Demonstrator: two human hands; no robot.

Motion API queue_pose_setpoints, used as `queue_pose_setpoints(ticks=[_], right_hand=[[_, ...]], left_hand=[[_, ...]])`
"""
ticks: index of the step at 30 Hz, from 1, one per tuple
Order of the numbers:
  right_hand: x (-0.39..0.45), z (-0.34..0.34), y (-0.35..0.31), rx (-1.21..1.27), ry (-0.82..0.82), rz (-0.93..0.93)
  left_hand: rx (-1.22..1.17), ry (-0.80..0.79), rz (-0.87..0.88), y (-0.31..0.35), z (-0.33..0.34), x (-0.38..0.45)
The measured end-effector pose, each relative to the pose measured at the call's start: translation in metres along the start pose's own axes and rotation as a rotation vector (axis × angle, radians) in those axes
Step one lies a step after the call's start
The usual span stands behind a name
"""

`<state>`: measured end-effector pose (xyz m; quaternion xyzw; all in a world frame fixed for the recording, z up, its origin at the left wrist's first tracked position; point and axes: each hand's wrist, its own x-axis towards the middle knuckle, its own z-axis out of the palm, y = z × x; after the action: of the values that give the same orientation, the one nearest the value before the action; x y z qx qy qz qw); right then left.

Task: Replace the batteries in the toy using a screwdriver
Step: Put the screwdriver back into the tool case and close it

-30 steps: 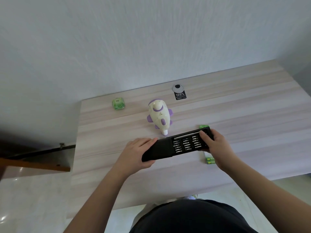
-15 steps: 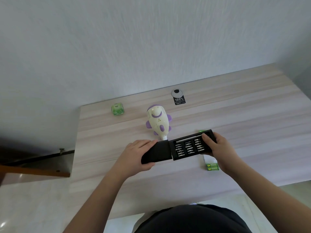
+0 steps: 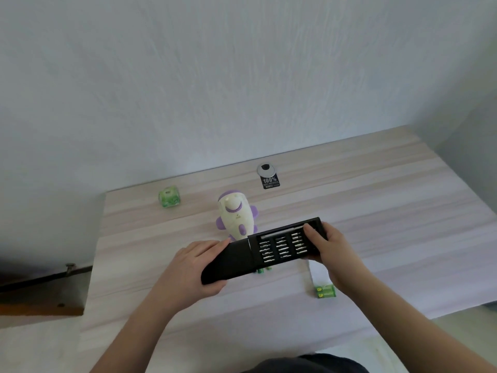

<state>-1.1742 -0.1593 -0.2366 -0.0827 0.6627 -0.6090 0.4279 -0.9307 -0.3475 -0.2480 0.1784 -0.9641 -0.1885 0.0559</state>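
A cream and purple toy [image 3: 236, 217] lies on the wooden table [image 3: 376, 211], just beyond my hands. I hold a black screwdriver kit [image 3: 265, 249] above the table. My left hand [image 3: 192, 265] grips its outer sleeve. My right hand [image 3: 329, 244] grips the inner tray, which is slid partly out and shows rows of bits and a silver driver handle. A green battery pack [image 3: 326, 291] lies near my right wrist. More green batteries [image 3: 263, 270] peek out under the kit.
A small green cube-shaped object [image 3: 169, 201] sits at the table's back left. A round cable grommet with a black sticker [image 3: 267, 175] is at the back edge. The wall rises right behind the table. A dark wooden ledge [image 3: 40, 294] lies left of it.
The inner tray has slid farther out of the sleeve to the right, exposing more bits. The view has shifted slightly, and batteries now show beneath the kit.
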Motion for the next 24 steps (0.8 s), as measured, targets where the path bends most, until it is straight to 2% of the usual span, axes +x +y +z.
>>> queue_pose_setpoints(ticks=[14,24], right_hand=[[-0.002,0.019,-0.080,-0.022,-0.009,-0.161],[-0.016,0.024,-0.100,-0.026,-0.016,-0.206]], left_hand=[[0.061,0.113,0.031,0.005,-0.072,0.032],[0.040,0.125,0.013,0.016,-0.096,0.027]])
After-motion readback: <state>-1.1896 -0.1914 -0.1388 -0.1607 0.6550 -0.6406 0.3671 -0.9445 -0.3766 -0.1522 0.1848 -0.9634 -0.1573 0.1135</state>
